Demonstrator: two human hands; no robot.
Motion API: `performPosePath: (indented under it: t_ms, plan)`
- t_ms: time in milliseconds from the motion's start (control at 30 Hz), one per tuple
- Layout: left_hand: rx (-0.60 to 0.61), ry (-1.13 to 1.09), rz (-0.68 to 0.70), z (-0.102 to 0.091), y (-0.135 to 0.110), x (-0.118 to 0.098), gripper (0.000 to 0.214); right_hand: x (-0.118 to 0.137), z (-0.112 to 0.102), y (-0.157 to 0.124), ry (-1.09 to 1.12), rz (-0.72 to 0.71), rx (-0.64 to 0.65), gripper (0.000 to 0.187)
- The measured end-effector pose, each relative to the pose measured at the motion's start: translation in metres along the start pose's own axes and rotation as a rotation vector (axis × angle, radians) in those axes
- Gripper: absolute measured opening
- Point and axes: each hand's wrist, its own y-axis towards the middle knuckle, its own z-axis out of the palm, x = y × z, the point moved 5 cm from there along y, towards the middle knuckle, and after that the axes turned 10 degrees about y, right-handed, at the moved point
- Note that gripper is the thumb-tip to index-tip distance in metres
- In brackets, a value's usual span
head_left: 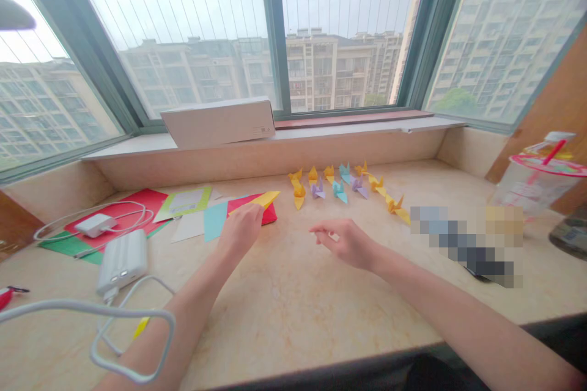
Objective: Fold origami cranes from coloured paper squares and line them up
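My left hand (pixel 241 229) pinches a yellow sheet of paper (pixel 266 198) and lifts it off a small pile of coloured sheets: a red sheet (pixel 269 214), a light blue sheet (pixel 215 220) and a white sheet (pixel 189 226). My right hand (pixel 345 241) hovers just above the stone counter (pixel 293 299) to the right, fingers loosely curled and apart, holding nothing. Beyond both hands, several folded paper cranes (pixel 339 186) in yellow, purple and teal stand in rows.
At left lie a white power bank (pixel 123 258) with looping white cables (pixel 114 330), a white charger (pixel 95 224) on red and green paper (pixel 132 208), and a green-edged card (pixel 183 201). A white box (pixel 219 122) rests on the sill. A plastic cup with pink lid (pixel 534 180) stands at right.
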Motion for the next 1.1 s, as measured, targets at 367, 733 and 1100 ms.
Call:
performPosePath:
  t_ms: [367,733,1100]
  plan:
    - [-0.494,-0.216,0.716,-0.038,-0.055,-0.094,0.019,-0.001,-0.004,-0.003,1.025,0.619,0.139,0.072]
    - [-0.413,-0.360,0.763,-0.039,-0.057,-0.093,0.037,-0.008,-0.011,0.005,1.043,0.469,-0.058,0.031]
    - [0.056,-1.415,-0.042,0.000,-0.019,-0.057,0.050,-0.010,-0.017,0.009,1.070,0.301,-0.091,0.037]
